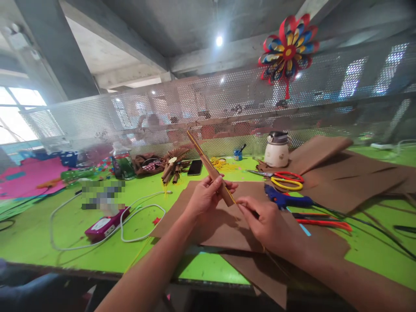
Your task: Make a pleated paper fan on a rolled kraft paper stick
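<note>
My left hand point(208, 195) is closed around a rolled brown paper tube point(210, 169), which tilts up and to the left above the table. A yellow string point(198, 149) runs along the tube's length. At the tube's lower end, my right hand point(260, 216) pinches the string between thumb and fingers. More string trails below that hand. Under both hands lie brown paper sheets point(214, 234). A bundle of brown paper rolls point(170, 173) with yellow string sits farther back, beside a dark phone point(195, 167).
Red-and-yellow scissors point(286, 180), a blue glue gun point(286, 198) and orange-handled pliers point(325, 221) lie at right. Behind them stands a cream bottle point(277, 149). A purple power box point(105, 225) and white cable point(143, 237) lie left. A perforated metal screen point(195, 104) borders the table's back.
</note>
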### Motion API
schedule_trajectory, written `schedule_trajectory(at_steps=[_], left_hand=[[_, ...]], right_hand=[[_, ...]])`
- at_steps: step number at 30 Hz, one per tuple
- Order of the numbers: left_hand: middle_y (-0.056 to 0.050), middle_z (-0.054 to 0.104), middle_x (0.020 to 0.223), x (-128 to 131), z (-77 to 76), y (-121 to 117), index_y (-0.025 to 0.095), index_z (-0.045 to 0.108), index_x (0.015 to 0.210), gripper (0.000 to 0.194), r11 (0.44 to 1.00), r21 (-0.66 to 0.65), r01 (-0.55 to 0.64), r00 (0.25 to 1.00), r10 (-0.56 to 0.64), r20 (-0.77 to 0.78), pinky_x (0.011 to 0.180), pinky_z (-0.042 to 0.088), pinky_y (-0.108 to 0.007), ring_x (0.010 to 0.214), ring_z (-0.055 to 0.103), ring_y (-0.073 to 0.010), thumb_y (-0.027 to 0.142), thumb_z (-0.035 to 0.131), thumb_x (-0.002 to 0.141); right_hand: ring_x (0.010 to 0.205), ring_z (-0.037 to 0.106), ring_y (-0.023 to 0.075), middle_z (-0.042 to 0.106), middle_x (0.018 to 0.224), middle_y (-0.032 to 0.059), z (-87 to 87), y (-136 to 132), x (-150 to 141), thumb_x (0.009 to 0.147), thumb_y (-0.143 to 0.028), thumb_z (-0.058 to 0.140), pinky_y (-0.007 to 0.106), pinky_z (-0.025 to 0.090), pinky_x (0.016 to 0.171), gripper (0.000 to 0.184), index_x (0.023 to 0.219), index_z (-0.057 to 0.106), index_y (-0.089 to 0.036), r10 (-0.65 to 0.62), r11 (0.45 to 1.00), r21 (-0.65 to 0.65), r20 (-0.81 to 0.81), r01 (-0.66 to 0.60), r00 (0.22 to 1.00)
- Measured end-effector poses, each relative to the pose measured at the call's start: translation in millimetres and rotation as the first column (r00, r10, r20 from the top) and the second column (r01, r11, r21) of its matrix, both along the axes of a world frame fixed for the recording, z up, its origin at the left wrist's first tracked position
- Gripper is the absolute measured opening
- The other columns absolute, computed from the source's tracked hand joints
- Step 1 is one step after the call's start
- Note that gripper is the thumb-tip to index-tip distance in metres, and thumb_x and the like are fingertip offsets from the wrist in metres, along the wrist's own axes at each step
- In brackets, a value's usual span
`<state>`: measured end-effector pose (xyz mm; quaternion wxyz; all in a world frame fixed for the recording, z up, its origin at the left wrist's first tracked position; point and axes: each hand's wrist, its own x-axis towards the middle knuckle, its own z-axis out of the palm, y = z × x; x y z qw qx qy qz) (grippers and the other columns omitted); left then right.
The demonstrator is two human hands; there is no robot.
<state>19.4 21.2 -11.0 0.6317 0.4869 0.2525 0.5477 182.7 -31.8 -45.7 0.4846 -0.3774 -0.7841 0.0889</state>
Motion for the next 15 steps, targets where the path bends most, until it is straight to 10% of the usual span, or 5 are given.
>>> schedule_trajectory(at_steps=[7, 15], left_hand=[[-0.009, 0.070, 0.082, -2.5, -2.0, 3.4, 0.012, 0.054, 0.096, 0.025, 1.000, 0.005, 0.009, 0.999, -0.009, -0.040, 0.080, 0.053, -0.035, 0.083, 0.069, -0.0223, 0.026, 0.066, 0.079], [-0.010, 0.070, 0.085, 3.1, -11.7, 5.0, 0.012, 0.056, 0.087, 0.021, 0.999, -0.024, -0.039, 0.999, 0.038, -0.038, 0.074, 0.053, -0.030, 0.082, 0.068, -0.0204, 0.026, 0.068, 0.077]], right_hand=[[0.064, 0.057, 0.0153, 0.061, 0.070, 0.0008, 5.9, -1.3, 2.5, 0.090, -0.014, 0.047, 0.027, 0.039, 0.059, 0.014, 0.085, 0.059, -0.019, -0.014, 0.999, -0.026, 0.135, 0.018, 0.991], [0.094, 0.048, 0.0212, 0.058, 0.097, 0.0085, 7.0, -5.8, -5.0, 0.086, -0.011, 0.052, 0.039, 0.044, 0.085, 0.010, 0.080, 0.059, -0.016, 0.006, 0.972, 0.227, 0.229, -0.059, 0.973]])
